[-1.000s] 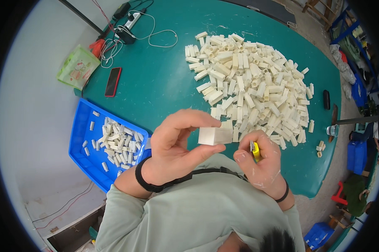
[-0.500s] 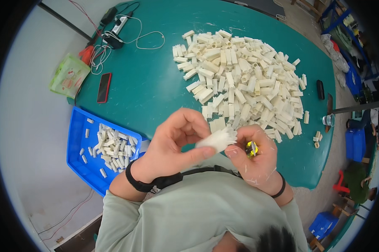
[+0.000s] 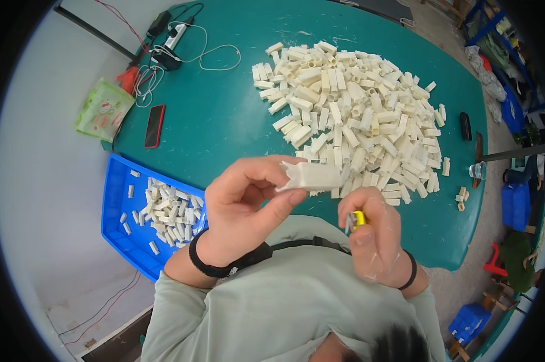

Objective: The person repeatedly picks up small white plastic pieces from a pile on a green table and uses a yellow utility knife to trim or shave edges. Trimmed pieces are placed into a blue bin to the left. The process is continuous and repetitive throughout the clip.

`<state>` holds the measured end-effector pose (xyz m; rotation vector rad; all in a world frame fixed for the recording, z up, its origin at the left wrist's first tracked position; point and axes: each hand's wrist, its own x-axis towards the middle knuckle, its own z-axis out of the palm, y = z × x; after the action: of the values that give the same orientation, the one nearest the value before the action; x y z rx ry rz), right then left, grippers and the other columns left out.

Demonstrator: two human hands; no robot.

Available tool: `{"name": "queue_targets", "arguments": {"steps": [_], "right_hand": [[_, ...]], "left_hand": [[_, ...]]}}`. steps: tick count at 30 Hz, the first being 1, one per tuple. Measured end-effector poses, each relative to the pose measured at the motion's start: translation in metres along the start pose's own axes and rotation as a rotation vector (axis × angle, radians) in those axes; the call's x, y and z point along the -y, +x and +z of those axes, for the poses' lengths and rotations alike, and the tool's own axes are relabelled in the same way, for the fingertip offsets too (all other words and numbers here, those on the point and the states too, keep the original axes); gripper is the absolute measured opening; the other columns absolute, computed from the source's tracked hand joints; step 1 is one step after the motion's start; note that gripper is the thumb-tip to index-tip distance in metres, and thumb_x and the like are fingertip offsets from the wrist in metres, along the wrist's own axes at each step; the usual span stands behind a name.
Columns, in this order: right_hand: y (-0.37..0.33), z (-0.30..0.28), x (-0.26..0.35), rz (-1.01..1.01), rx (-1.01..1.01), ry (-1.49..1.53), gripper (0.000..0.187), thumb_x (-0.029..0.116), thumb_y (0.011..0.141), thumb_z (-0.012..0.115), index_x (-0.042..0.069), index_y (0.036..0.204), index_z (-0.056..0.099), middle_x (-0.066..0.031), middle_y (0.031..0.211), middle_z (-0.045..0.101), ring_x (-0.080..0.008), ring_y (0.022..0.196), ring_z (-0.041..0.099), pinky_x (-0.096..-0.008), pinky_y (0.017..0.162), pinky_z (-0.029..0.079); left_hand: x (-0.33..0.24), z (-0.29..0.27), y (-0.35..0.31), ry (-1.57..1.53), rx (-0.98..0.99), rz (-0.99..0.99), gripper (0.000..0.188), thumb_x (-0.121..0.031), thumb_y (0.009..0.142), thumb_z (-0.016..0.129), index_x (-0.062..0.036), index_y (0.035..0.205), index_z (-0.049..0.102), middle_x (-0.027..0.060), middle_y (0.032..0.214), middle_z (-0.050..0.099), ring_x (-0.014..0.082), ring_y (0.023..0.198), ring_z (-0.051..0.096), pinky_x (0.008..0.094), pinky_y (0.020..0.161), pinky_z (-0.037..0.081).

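Note:
Between the thumb and fingers of my left hand (image 3: 248, 202) is a cream-coloured plastic tube piece (image 3: 313, 177), lying nearly level with its jagged end against my fingers. Its plainer end points right. My right hand (image 3: 375, 235) is closed round a small yellow and grey tool (image 3: 357, 221); most of it is hidden in the fist, so its kind cannot be made out. The tool sits below and right of the tube piece, apart from it. Beyond both hands a big pile of similar tube pieces (image 3: 363, 108) covers the table's middle.
A blue tray (image 3: 118, 232) with a smaller heap of pieces stands at left. On the green table (image 3: 224, 114) lie a red-edged phone (image 3: 155, 127), a power strip (image 3: 175, 37) with cables and a black case (image 3: 465, 127). A clear cup (image 3: 478, 171) stands at the right edge.
My left hand has turned the tube piece end for end, so its jagged end now faces left. My right hand has drawn away slightly, downward, and shows more of the tool.

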<state>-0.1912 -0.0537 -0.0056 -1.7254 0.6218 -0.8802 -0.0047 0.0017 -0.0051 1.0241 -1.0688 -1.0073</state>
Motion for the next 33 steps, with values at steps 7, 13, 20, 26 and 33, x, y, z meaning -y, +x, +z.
{"name": "queue_targets", "arguments": {"steps": [7, 13, 20, 26, 33], "right_hand": [[0.007, 0.009, 0.004, -0.074, -0.016, -0.090, 0.022, 0.020, 0.087, 0.056, -0.001, 0.081, 0.052, -0.0104, 0.066, 0.050, -0.0244, 0.051, 0.046, -0.0324, 0.047, 0.037], [0.008, 0.009, 0.004, -0.077, -0.030, -0.120, 0.024, 0.020, 0.086, 0.058, -0.001, 0.078, 0.053, -0.0101, 0.064, 0.050, -0.0244, 0.050, 0.047, -0.0324, 0.046, 0.036], [0.010, 0.009, 0.004, -0.079, -0.025, -0.161, 0.022, 0.019, 0.084, 0.061, -0.001, 0.077, 0.053, -0.0099, 0.064, 0.050, -0.0254, 0.051, 0.047, -0.0326, 0.046, 0.037], [0.011, 0.011, -0.001, -0.104, -0.069, -0.267, 0.022, 0.020, 0.085, 0.060, 0.000, 0.079, 0.053, -0.0094, 0.064, 0.049, -0.0255, 0.052, 0.048, -0.0330, 0.046, 0.038], [0.011, 0.007, -0.006, 0.018, -0.032, -0.116, 0.023, 0.021, 0.089, 0.055, 0.000, 0.082, 0.054, -0.0085, 0.065, 0.050, -0.0209, 0.053, 0.046, -0.0296, 0.048, 0.038]], "left_hand": [[0.002, 0.005, 0.001, 0.404, 0.018, 0.397, 0.029, 0.013, 0.067, 0.066, 0.0001, 0.092, 0.061, 0.0203, 0.107, 0.059, 0.0209, 0.085, 0.063, 0.0249, 0.067, 0.053], [-0.001, 0.007, 0.002, 0.588, 0.023, 0.534, 0.030, 0.011, 0.065, 0.070, -0.0004, 0.092, 0.061, 0.0199, 0.107, 0.058, 0.0224, 0.083, 0.063, 0.0265, 0.064, 0.054], [0.002, 0.005, 0.001, 0.735, 0.021, 0.650, 0.029, 0.008, 0.065, 0.072, 0.0001, 0.091, 0.061, 0.0206, 0.108, 0.057, 0.0272, 0.082, 0.063, 0.0300, 0.067, 0.053], [0.004, 0.002, 0.000, 0.766, 0.029, 0.706, 0.031, 0.008, 0.062, 0.073, 0.0003, 0.090, 0.061, 0.0198, 0.108, 0.057, 0.0275, 0.082, 0.062, 0.0317, 0.065, 0.052], [0.014, -0.016, -0.006, 0.555, -0.138, 0.351, 0.012, 0.005, 0.080, 0.056, -0.0002, 0.088, 0.050, 0.0195, 0.106, 0.056, 0.0277, 0.093, 0.060, 0.0329, 0.081, 0.047]]}}
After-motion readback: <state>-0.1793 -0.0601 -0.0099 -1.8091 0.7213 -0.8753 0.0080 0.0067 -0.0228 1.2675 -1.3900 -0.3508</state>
